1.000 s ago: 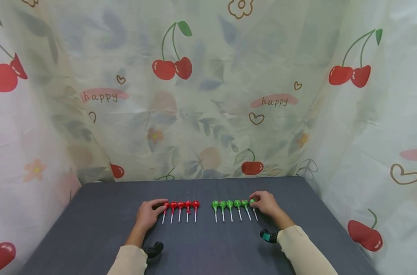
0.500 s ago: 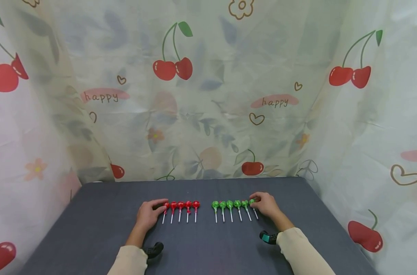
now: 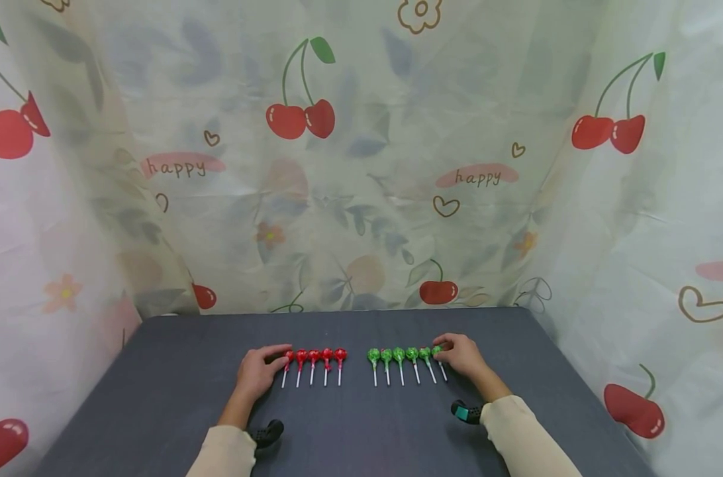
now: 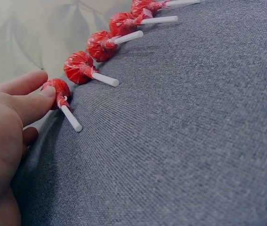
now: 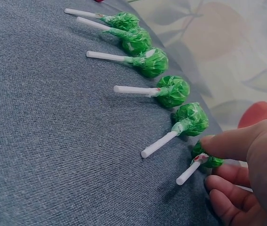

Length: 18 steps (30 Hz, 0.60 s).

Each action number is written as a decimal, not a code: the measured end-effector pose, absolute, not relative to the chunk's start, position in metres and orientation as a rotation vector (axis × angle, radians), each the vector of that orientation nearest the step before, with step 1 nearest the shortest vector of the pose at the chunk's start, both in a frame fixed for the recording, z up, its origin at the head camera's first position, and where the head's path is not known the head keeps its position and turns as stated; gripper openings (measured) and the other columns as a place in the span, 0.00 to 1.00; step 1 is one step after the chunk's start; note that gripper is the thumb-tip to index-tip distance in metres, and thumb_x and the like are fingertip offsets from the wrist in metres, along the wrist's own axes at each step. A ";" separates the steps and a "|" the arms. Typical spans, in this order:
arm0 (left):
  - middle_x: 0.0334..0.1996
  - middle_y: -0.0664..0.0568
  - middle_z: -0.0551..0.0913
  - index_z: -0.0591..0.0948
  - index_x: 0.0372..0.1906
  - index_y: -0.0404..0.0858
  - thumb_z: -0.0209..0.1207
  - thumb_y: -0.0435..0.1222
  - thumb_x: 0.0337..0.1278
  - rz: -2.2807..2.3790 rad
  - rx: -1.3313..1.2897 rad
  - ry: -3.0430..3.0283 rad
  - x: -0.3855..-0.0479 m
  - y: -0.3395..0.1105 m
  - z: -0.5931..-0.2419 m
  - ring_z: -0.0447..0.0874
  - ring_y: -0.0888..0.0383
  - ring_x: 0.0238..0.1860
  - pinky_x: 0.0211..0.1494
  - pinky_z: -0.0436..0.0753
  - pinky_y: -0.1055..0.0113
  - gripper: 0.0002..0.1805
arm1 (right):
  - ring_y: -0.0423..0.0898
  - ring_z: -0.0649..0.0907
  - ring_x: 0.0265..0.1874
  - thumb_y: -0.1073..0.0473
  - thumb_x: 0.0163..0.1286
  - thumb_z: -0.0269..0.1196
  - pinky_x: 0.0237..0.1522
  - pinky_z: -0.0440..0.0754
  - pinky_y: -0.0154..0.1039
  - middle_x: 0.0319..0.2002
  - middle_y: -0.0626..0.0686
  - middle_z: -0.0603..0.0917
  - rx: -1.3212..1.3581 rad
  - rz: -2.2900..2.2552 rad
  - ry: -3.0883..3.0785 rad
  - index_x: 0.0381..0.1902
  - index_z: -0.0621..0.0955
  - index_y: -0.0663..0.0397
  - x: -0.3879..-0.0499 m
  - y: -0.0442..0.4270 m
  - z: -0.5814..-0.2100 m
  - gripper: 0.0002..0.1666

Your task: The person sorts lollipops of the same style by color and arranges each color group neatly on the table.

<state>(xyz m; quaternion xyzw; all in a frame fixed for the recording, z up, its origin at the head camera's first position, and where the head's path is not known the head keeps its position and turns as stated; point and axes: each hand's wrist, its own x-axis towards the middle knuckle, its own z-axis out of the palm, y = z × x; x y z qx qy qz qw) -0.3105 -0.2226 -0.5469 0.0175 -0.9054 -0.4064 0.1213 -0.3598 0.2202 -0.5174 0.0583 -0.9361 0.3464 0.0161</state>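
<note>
Several red-wrapped lollipops with white sticks lie in a row on the dark grey cloth, left of centre. Several green-wrapped lollipops form a second row to the right. My left hand pinches the head of the leftmost red lollipop between thumb and forefinger, its stick lying toward me. At the far right end, my right hand holds the last green lollipop by its head, the thumb covering part of the wrapper. Some fingertips behind both heads are hidden.
The grey cloth-covered table ends at a back edge against a printed curtain, which also hangs along both sides. Between the two rows runs a narrow gap. Black wrist devices sit below the hands.
</note>
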 end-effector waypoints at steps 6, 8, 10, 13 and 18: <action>0.52 0.44 0.83 0.86 0.52 0.45 0.66 0.36 0.59 -1.200 0.048 -2.637 -0.310 -0.222 -0.547 0.77 0.42 0.57 0.60 0.71 0.43 0.15 | 0.48 0.80 0.35 0.65 0.58 0.70 0.38 0.79 0.48 0.35 0.51 0.84 0.164 1.082 -2.900 0.43 0.85 0.56 -0.359 0.222 -0.517 0.13; 0.52 0.44 0.83 0.86 0.52 0.45 0.66 0.36 0.59 -1.202 0.047 -2.639 -0.311 -0.222 -0.547 0.77 0.42 0.57 0.60 0.71 0.43 0.15 | 0.48 0.80 0.36 0.64 0.59 0.70 0.39 0.78 0.48 0.35 0.51 0.84 0.165 1.088 -2.892 0.43 0.85 0.57 -0.359 0.222 -0.517 0.13; 0.52 0.44 0.83 0.86 0.52 0.45 0.66 0.36 0.59 -1.200 0.042 -2.640 -0.310 -0.222 -0.547 0.77 0.42 0.57 0.60 0.71 0.42 0.16 | 0.48 0.81 0.36 0.63 0.59 0.70 0.39 0.78 0.48 0.35 0.52 0.84 0.159 1.103 -2.881 0.44 0.85 0.57 -0.358 0.222 -0.517 0.14; 0.52 0.44 0.83 0.86 0.52 0.44 0.66 0.36 0.59 -1.212 0.032 -2.636 -0.310 -0.224 -0.547 0.77 0.42 0.57 0.60 0.71 0.43 0.16 | 0.48 0.80 0.35 0.62 0.60 0.70 0.37 0.78 0.47 0.34 0.52 0.83 0.139 1.131 -2.868 0.44 0.84 0.58 -0.357 0.223 -0.517 0.14; 0.53 0.44 0.82 0.85 0.53 0.44 0.66 0.35 0.58 -1.262 0.007 -2.628 -0.308 -0.230 -0.546 0.76 0.42 0.58 0.60 0.71 0.43 0.17 | 0.47 0.79 0.32 0.58 0.62 0.69 0.34 0.77 0.43 0.34 0.52 0.82 0.103 1.180 -2.847 0.46 0.84 0.58 -0.357 0.226 -0.519 0.15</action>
